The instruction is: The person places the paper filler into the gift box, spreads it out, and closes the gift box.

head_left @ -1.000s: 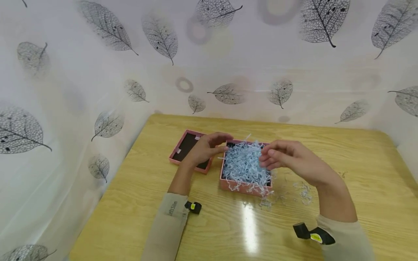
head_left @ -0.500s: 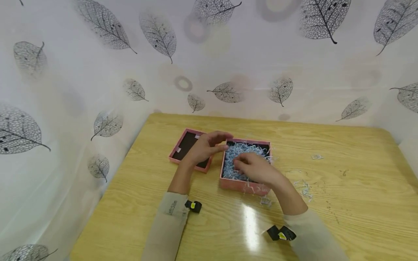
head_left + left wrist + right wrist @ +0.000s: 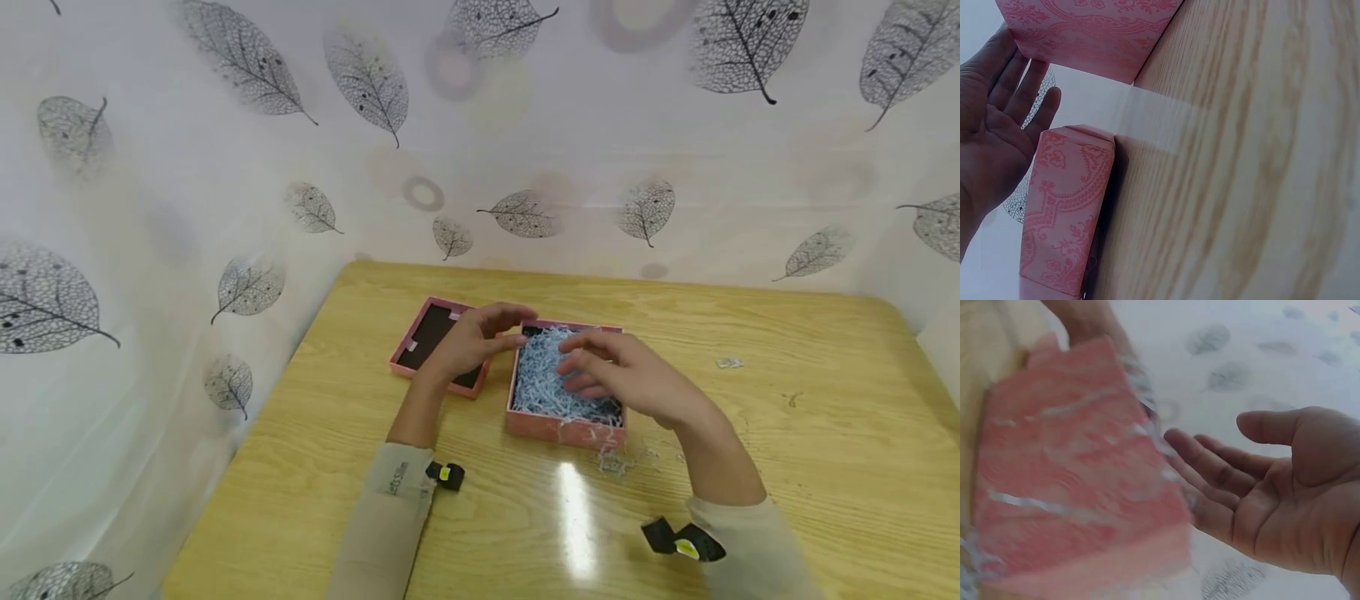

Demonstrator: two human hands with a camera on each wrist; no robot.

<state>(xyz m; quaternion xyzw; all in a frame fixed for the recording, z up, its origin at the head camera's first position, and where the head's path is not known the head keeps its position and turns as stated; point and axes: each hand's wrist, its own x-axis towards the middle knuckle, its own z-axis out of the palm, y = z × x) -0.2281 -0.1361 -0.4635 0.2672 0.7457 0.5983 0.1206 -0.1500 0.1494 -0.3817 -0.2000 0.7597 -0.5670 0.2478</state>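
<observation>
A pink patterned box [image 3: 558, 428] sits on the table, full of pale blue shredded paper [image 3: 538, 385]. At its left rim is my left hand [image 3: 476, 343], thumb and fingertips near the upper left corner; in the left wrist view its fingers reach along the box wall [image 3: 1085, 28]. My right hand [image 3: 633, 375] hovers over the right part of the paper, fingers loosely bent with nothing visible in them. In the right wrist view that hand [image 3: 1279, 500] has its palm toward the camera, beside the box wall [image 3: 1079, 469], where pale strips hang.
Left of the box lies its pink lid [image 3: 427, 337], dark inside facing up, partly under my left forearm. Paper scraps [image 3: 612, 463] lie by the box's front right corner, and another scrap [image 3: 729, 363] farther right. A leaf-print curtain [image 3: 570, 150] stands behind the table.
My right hand came in from the right, dipped curled into the shredded paper, then drew back right with looser fingers. The paper now lies lower and flatter. My left hand stayed still.
</observation>
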